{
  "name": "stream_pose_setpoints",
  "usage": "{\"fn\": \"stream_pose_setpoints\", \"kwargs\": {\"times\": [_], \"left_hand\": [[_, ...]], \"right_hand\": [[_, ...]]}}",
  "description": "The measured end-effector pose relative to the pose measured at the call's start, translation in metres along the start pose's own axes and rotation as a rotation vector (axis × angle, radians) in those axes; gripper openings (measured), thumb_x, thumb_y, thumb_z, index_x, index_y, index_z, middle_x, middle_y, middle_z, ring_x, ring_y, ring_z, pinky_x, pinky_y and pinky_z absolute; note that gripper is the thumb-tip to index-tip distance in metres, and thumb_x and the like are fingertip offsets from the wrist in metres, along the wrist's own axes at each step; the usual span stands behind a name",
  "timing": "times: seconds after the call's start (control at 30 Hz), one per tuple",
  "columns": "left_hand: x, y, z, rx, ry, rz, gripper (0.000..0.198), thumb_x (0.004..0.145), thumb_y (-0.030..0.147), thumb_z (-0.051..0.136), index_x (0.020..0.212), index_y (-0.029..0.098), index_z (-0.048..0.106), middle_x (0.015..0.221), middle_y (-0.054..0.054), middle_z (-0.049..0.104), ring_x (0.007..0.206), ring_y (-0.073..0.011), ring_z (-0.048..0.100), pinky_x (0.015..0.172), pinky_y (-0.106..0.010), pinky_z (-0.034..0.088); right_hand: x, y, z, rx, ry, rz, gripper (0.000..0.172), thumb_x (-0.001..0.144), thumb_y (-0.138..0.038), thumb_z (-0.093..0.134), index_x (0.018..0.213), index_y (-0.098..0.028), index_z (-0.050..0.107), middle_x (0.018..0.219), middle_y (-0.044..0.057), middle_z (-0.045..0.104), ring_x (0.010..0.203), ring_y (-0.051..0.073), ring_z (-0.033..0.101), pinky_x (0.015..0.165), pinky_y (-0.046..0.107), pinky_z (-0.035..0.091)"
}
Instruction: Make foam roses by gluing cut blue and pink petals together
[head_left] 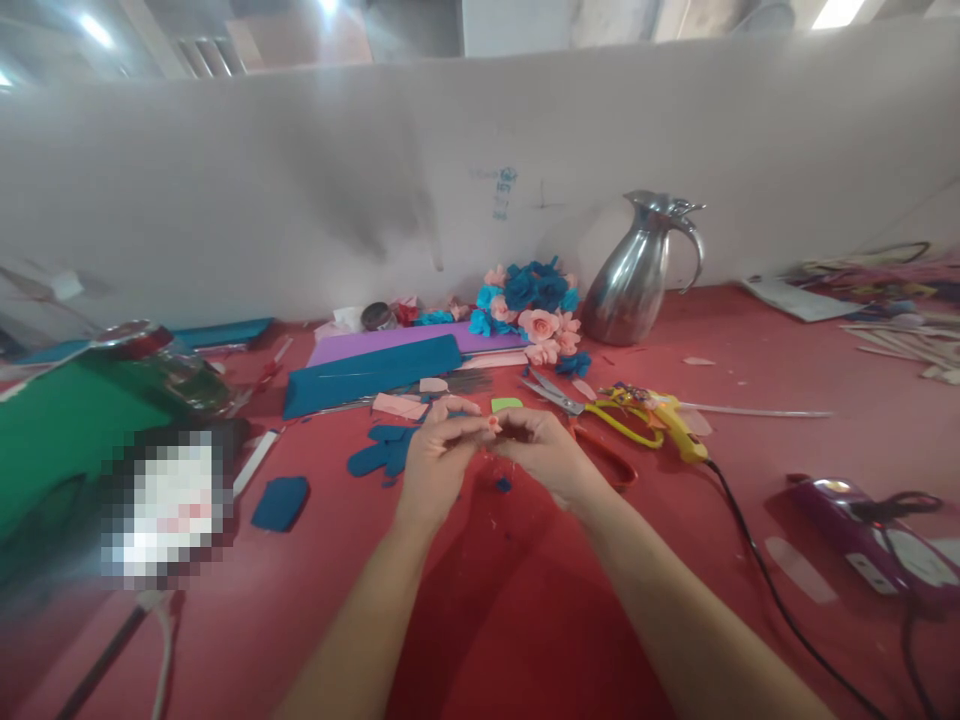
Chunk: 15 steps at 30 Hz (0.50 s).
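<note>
A small pink paper piece [493,425] is pinched between my two hands above the middle of the red table [525,620]. My left hand [442,455] grips its left side with thumb and fingertips, and my right hand [547,450] grips its right side. Blue paper petals [379,452] lie just left of my left hand, with a pink paper strip [400,406] behind them. Scissors with yellow handles [559,395] rest beyond my right hand. Farther back stands a bunch of pink and blue paper flowers [536,305].
A steel jug [630,275] stands at the back wall. To the right are a yellow glue gun [679,428] with a black cord and a purple power strip [862,535]. Blue crepe paper [375,372] and a glass jar [176,370] lie on the left.
</note>
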<state>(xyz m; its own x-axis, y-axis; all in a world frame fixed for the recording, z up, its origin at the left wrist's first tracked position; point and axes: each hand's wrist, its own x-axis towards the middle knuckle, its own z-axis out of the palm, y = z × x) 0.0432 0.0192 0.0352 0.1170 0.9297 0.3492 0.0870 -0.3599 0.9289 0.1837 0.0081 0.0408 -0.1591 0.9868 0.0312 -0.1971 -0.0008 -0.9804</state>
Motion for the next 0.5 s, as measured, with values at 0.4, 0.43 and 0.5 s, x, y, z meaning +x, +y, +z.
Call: {"fn": "stream_pose_setpoints", "kwargs": {"times": [0.4, 0.43, 0.5], "left_hand": [[-0.004, 0.014, -0.005, 0.199, 0.013, 0.339, 0.018, 0.081, 0.019, 0.065, 0.083, 0.031, 0.077, 0.090, -0.002, 0.061, 0.083, -0.0147, 0.058, 0.069, -0.027, 0.048], [-0.004, 0.014, -0.005, 0.199, 0.017, 0.343, 0.017, 0.081, 0.019, 0.065, 0.083, 0.031, 0.077, 0.089, -0.002, 0.061, 0.083, -0.0148, 0.058, 0.069, -0.027, 0.048], [-0.005, 0.013, -0.005, 0.197, 0.015, 0.334, 0.016, 0.082, 0.021, 0.065, 0.083, 0.031, 0.077, 0.089, -0.003, 0.061, 0.082, -0.0153, 0.058, 0.070, -0.028, 0.048]], "right_hand": [[-0.007, -0.001, 0.002, -0.280, 0.099, -0.366, 0.022, 0.075, -0.015, 0.054, 0.076, -0.022, 0.075, 0.075, 0.001, 0.072, 0.071, 0.016, 0.063, 0.068, 0.026, 0.048], [-0.007, -0.001, 0.003, -0.301, 0.112, -0.380, 0.023, 0.075, -0.015, 0.054, 0.076, -0.022, 0.075, 0.075, 0.001, 0.072, 0.072, 0.016, 0.064, 0.068, 0.026, 0.048], [-0.007, 0.000, 0.003, -0.334, 0.138, -0.396, 0.022, 0.074, -0.015, 0.055, 0.074, -0.023, 0.075, 0.073, 0.001, 0.072, 0.072, 0.016, 0.063, 0.068, 0.026, 0.047]]}}
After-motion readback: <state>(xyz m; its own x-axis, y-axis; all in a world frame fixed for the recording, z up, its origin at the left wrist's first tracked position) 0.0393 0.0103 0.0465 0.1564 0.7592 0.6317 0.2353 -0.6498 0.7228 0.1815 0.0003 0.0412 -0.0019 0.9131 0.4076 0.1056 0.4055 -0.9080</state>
